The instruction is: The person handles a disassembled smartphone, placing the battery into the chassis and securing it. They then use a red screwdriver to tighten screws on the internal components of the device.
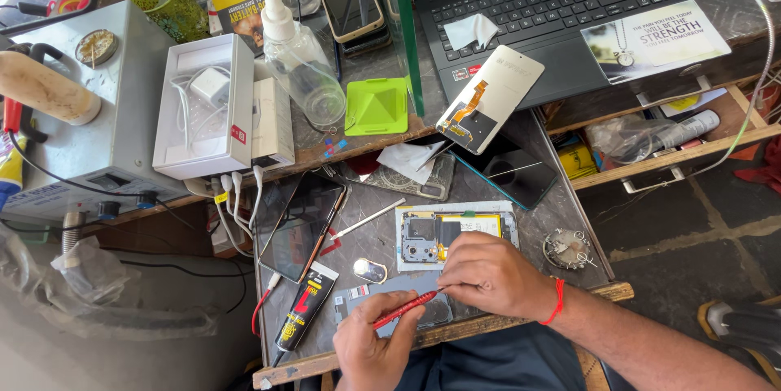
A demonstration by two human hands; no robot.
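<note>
My left hand [370, 350] grips a thin red screwdriver [407, 307] near the bench's front edge, tip pointing up and right. The tip meets the curled fingers of my right hand [488, 273], which has a red thread on its wrist. That hand presses down on a grey phone panel [366, 297], holding it flat. Just behind my right hand lies an opened phone [431, 236] with its circuit board and yellow-labelled battery showing. What sits under my right fingers is hidden.
A black glue tube [303, 310] and a dark screen [301, 224] lie to the left, and a white stick tool [366, 218] between them. A screw dish [567, 249] sits to the right. Behind are a display panel [488, 98], a laptop [553, 0], a spray bottle [301, 57] and a white box [203, 106].
</note>
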